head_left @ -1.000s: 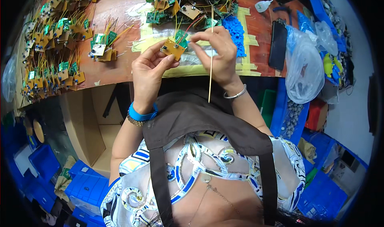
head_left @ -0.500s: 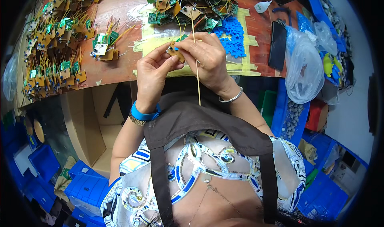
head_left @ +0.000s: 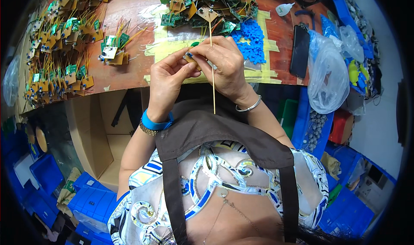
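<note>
A small brown circuit board (head_left: 197, 64) is pinched between the thumb and fingers of my left hand (head_left: 167, 79), above the table's near edge. My right hand (head_left: 226, 66) is closed around a thin wooden stick (head_left: 213, 92), which slants down toward my apron. The same hand's thumb and index fingertip meet at the board, beside a tiny blue piece (head_left: 189, 54). My fingers cover much of the board. Just right of my right hand lies a heap of small blue plastic pieces (head_left: 252, 40).
A pile of wired circuit boards (head_left: 209, 14) rises behind my hands, with rows of more boards (head_left: 69, 33) to the left. On the right are a small white bottle (head_left: 283, 8), a black phone (head_left: 299, 51) and a clear plastic bag (head_left: 327, 76). An open cardboard box (head_left: 92, 133) stands below.
The board has tilted between my fingers, so less of its face shows. Both hands stay close together at nearly the same place, and the stick remains in my right hand.
</note>
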Action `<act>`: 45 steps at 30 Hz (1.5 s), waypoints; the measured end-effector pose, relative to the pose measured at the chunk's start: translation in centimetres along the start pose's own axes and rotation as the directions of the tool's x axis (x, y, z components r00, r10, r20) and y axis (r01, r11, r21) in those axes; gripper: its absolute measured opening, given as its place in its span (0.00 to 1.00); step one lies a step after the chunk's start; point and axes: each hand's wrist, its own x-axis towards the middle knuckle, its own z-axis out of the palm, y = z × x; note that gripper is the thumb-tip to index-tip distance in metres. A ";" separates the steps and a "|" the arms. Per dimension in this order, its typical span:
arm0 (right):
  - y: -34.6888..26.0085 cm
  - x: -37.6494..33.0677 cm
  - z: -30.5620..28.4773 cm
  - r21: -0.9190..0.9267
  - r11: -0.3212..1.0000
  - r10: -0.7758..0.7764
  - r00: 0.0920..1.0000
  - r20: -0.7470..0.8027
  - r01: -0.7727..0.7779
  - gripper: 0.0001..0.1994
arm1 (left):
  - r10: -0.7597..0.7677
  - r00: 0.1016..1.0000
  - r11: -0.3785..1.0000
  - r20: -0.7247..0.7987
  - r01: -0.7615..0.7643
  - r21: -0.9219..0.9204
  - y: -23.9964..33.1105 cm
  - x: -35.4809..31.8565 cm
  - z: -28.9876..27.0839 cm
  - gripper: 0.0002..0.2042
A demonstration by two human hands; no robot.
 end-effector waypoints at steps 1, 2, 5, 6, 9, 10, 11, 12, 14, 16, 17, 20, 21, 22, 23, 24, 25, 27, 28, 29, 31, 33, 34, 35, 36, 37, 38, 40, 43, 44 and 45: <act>0.0 0.0 0.0 0.010 1.000 0.001 1.000 -0.004 -0.001 0.10 | 0.001 1.000 1.000 0.003 -0.001 0.003 0.0 0.0 0.0 0.19; 0.0 0.0 0.0 0.010 1.000 0.001 1.000 -0.004 -0.001 0.10 | 0.003 1.000 1.000 0.007 -0.003 0.006 0.0 0.0 0.1 0.19; -0.1 -0.1 0.1 0.023 1.000 0.016 1.000 -0.003 -0.015 0.10 | 0.016 1.000 1.000 -0.008 -0.016 0.012 0.0 -0.2 0.1 0.17; -0.1 -0.1 0.2 0.035 0.999 0.023 1.000 0.000 -0.023 0.10 | 0.017 1.000 1.000 -0.012 -0.017 0.013 0.0 -0.2 0.1 0.17; -0.2 -0.1 0.2 0.047 0.998 0.034 0.999 0.008 -0.034 0.10 | -0.032 0.998 0.999 -0.056 0.030 -0.037 0.2 -0.1 0.0 0.15; -0.2 -0.1 0.2 0.040 0.998 0.040 0.999 0.013 -0.040 0.11 | -0.012 0.999 0.998 -0.051 0.009 -0.057 -0.2 0.0 -0.1 0.14; -0.3 -0.1 0.3 0.053 0.998 0.034 0.999 0.012 -0.034 0.11 | 0.010 0.999 0.997 -0.049 -0.013 -0.075 -0.3 0.0 -0.2 0.14; -0.3 -0.1 0.4 0.060 0.998 0.034 0.999 0.017 -0.035 0.11 | 0.020 0.998 0.997 -0.065 -0.025 -0.073 -0.2 -0.1 -0.2 0.13; -0.6 0.1 0.5 0.095 0.995 0.039 0.999 0.024 -0.041 0.13 | 0.053 0.994 0.998 -0.093 -0.057 -0.035 0.6 -0.5 -0.7 0.13; -0.8 0.4 0.3 0.116 0.993 0.037 0.999 -0.028 -0.033 0.13 | 0.198 0.964 0.977 -0.177 -0.180 0.111 1.6 -0.5 -1.6 0.13; -0.9 0.6 -0.2 0.121 0.992 0.042 0.996 -0.079 -0.033 0.13 | 0.317 0.914 0.930 -0.253 -0.248 0.271 2.4 -0.5 -2.4 0.12; -0.1 0.2 -1.2 0.097 0.992 0.095 0.991 -0.090 -0.086 0.14 | 0.554 0.745 0.791 -0.372 -0.332 0.514 4.3 0.4 -6.6 0.13; 0.2 0.1 -1.1 0.097 0.988 0.126 0.989 -0.077 -0.118 0.14 | 0.635 0.680 0.707 -0.367 -0.318 0.632 4.9 0.5 -8.4 0.12; 0.4 -0.1 -1.0 0.093 0.989 0.125 0.989 -0.080 -0.118 0.13 | 0.699 0.644 0.583 -0.311 -0.263 0.768 5.0 0.8 -10.5 0.12; 0.4 -0.2 -0.9 0.092 0.989 0.122 0.989 -0.082 -0.114 0.13 | 0.753 0.611 0.440 -0.244 -0.191 0.877 4.8 1.0 -12.3 0.12; 0.3 -0.2 -0.9 0.100 0.988 0.127 0.989 -0.079 -0.119 0.13 | 0.755 0.609 0.437 -0.242 -0.193 0.878 4.8 0.8 -13.1 0.12; 0.2 -0.1 -0.9 0.109 0.986 0.133 0.988 -0.075 -0.125 0.13 | 0.707 0.645 0.436 -0.291 -0.073 0.897 4.8 0.5 -13.6 0.12; 0.4 -0.3 -0.9 0.098 0.988 0.129 0.989 -0.078 -0.121 0.13 | 0.653 0.676 0.426 -0.341 0.044 0.904 4.7 0.8 -13.6 0.12; 0.4 -0.4 -0.9 0.100 0.986 0.138 0.987 -0.082 -0.130 0.12 | 0.796 0.573 0.206 -0.193 0.044 0.978 4.6 1.2 -12.9 0.13; 0.5 -0.4 -1.0 0.096 0.985 0.149 0.985 -0.087 -0.140 0.12 | 0.886 0.464 -0.022 -0.012 0.069 0.997 4.6 1.7 -11.9 0.13; 0.6 -0.6 -1.0 0.098 0.984 0.158 0.984 -0.085 -0.149 0.12 | 0.861 0.503 -0.036 0.077 -0.090 0.995 4.5 2.5 -8.0 0.12; 0.4 -0.6 -1.1 0.101 0.983 0.159 0.984 -0.083 -0.151 0.12 | 0.690 0.685 -0.024 0.232 -0.298 0.954 3.2 4.1 -5.5 0.16; 0.4 -0.8 -1.1 0.137 0.977 0.171 0.983 -0.069 -0.161 0.10 | 0.637 0.720 -0.065 0.275 -0.306 0.950 2.4 4.9 -4.4 0.20; 0.4 -0.9 -1.2 0.170 0.970 0.188 0.981 -0.058 -0.176 0.09 | 0.600 0.749 -0.062 0.282 -0.307 0.950 1.6 6.0 -3.6 0.22; 0.2 -1.0 -1.3 0.169 0.970 0.188 0.980 -0.057 -0.176 0.09 | 0.616 0.728 -0.081 0.300 -0.320 0.944 1.0 7.2 -3.6 0.22; 0.1 -1.0 -1.6 0.253 0.943 0.227 0.974 -0.016 -0.216 0.13 | 0.631 0.708 -0.100 0.317 -0.331 0.938 0.6 8.2 -3.6 0.22; 0.2 -1.2 -1.9 0.327 0.909 0.267 0.963 0.025 -0.260 0.18 | 0.629 0.708 -0.097 0.321 -0.338 0.936 0.4 8.6 -3.7 0.22; 0.6 -1.7 -2.5 0.373 0.880 0.286 0.955 0.074 -0.293 0.24 | 0.634 0.700 -0.069 0.329 -0.373 0.925 0.3 9.0 -4.7 0.22; 1.3 -2.2 -2.5 0.383 0.851 0.332 0.933 0.139 -0.360 0.34 | 0.653 0.742 0.079 0.153 -0.268 0.960 0.6 7.4 -4.9 0.21; 1.6 -2.5 -2.2 0.379 0.849 0.330 0.930 0.163 -0.368 0.34 | 0.783 0.616 0.232 0.085 -0.416 0.879 0.3 7.5 -4.9 0.19; 1.7 -2.8 -1.8 0.375 0.847 0.328 0.926 0.188 -0.376 0.33 | 0.730 0.680 0.417 -0.059 -0.375 0.828 0.7 6.1 -4.6 0.15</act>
